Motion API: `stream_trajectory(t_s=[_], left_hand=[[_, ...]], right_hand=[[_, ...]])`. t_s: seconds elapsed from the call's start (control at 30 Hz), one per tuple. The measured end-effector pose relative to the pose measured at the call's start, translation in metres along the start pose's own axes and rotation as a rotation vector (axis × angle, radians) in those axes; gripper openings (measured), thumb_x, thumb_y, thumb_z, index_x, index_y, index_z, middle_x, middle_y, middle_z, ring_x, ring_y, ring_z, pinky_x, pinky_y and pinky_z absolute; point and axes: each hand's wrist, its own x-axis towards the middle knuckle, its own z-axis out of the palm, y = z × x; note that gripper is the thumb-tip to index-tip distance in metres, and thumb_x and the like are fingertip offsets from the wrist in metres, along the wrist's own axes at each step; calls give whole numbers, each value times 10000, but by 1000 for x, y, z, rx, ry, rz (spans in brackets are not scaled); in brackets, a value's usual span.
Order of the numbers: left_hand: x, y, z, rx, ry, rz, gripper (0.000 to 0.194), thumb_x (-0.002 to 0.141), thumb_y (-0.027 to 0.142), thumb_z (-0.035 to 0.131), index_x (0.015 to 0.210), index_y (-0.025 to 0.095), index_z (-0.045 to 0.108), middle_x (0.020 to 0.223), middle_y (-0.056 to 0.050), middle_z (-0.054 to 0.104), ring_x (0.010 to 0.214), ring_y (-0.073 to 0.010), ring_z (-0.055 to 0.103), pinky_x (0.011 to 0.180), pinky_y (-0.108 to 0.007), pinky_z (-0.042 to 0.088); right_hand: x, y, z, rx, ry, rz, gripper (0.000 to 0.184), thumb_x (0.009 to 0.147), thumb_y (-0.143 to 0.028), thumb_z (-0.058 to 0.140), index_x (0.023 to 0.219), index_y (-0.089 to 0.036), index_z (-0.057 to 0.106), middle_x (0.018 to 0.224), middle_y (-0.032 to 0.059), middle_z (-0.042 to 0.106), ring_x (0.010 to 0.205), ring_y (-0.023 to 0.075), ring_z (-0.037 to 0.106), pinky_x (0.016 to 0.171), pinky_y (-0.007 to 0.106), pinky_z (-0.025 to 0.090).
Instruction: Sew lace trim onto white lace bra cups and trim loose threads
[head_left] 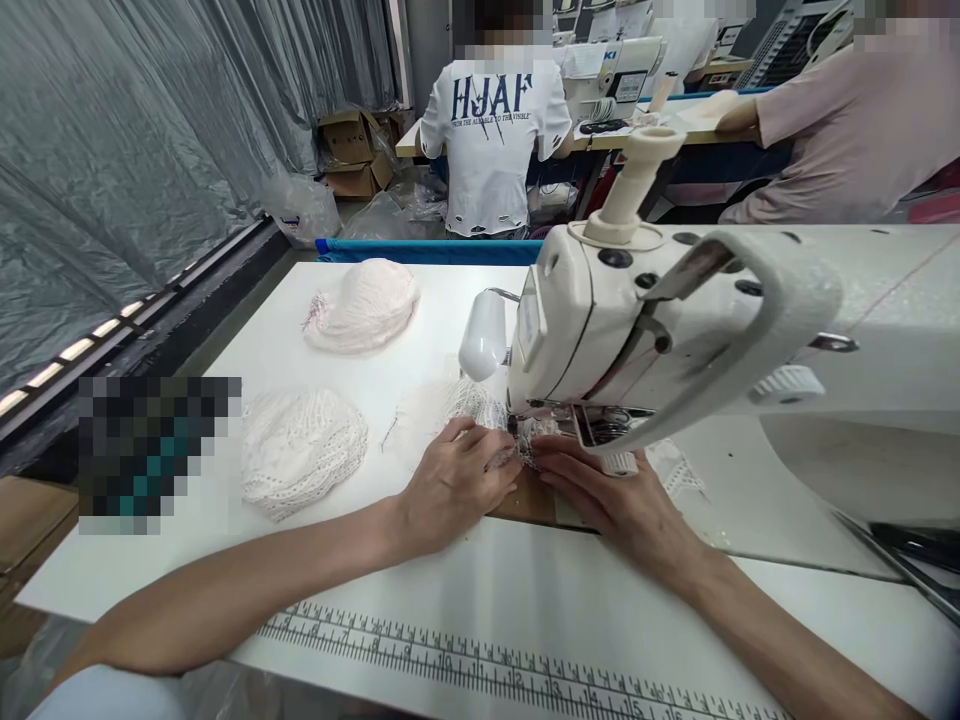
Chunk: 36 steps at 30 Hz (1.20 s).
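A white sewing machine (577,320) stands at the right, its head over the work. White lace fabric (480,402) lies under and around the presser foot. My left hand (461,485) is closed on the lace just left of the needle area, fingers bent and pinched together. From the right, my right hand (622,500) reaches under the machine head, its fingertips pressed together on the lace by the foot; the thumb is partly hidden. A strip of lace edging (679,470) shows beyond the right hand. The needle itself is hidden.
Two white lace cup-shaped pieces, one nearer (304,450) and one farther (364,305), lie left on the white table (247,560). A ruler scale (450,660) runs along the front edge. Two people sit beyond, near another sewing machine (615,75). Cardboard boxes (356,150) stand behind.
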Motion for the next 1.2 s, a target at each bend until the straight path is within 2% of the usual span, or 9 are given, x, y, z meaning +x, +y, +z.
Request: stream_trajectory(t_s=[0.17, 0.3, 0.57, 0.77, 0.9, 1.07, 1.2], left_hand=[[2, 0, -1, -3, 4, 23, 164, 913, 206, 462, 968, 164, 610, 951, -27, 645, 841, -134, 603, 842, -336, 440], [2, 0, 0, 9, -41, 25, 149, 908, 207, 476, 974, 155, 598, 948, -33, 649, 869, -139, 595, 851, -342, 436], [1, -1, -1, 25, -34, 37, 128, 904, 210, 485, 958, 165, 592, 936, -22, 653, 865, -128, 590, 856, -328, 419], [-1, -2, 1, 2, -18, 27, 147, 911, 229, 479, 994, 162, 581, 955, -22, 641, 886, -127, 574, 875, -335, 405], [-1, -2, 1, 1, -12, 34, 164, 919, 185, 446, 989, 157, 592, 937, -27, 642, 866, -127, 576, 852, -330, 407], [-2, -2, 1, -29, -34, 14, 210, 874, 95, 462, 1016, 169, 597, 1014, -29, 639, 893, -132, 578, 877, -331, 398], [-1, -2, 0, -46, -44, -14, 187, 894, 128, 460, 1000, 179, 606, 1016, -10, 641, 880, -119, 584, 888, -330, 391]], right_hand=[[-1, 0, 0, -1, -30, 38, 250, 943, -260, 418, 1037, -255, 649, 1051, 58, 693, 959, 236, 624, 796, 407, 472], [-2, 0, 1, -22, -32, 38, 253, 939, -262, 424, 1083, -252, 633, 1102, 63, 674, 978, 240, 620, 797, 405, 475], [-3, 2, 2, -34, -49, 24, 266, 940, -269, 420, 1094, -269, 636, 1071, 63, 681, 951, 236, 619, 800, 407, 469], [-2, 1, 0, -32, -47, 4, 257, 936, -288, 425, 1033, -258, 661, 1036, 80, 688, 932, 245, 620, 785, 415, 473], [-1, 1, -1, -41, -44, 1, 254, 933, -274, 432, 1054, -269, 656, 1030, 72, 690, 925, 243, 622, 784, 412, 472], [-2, 3, 1, -34, -53, 7, 249, 937, -290, 426, 1024, -258, 657, 1038, 78, 686, 940, 242, 610, 802, 421, 462], [-3, 2, 3, -51, -62, 44, 228, 933, -303, 443, 1046, -261, 636, 1081, 65, 669, 967, 243, 597, 803, 407, 453]])
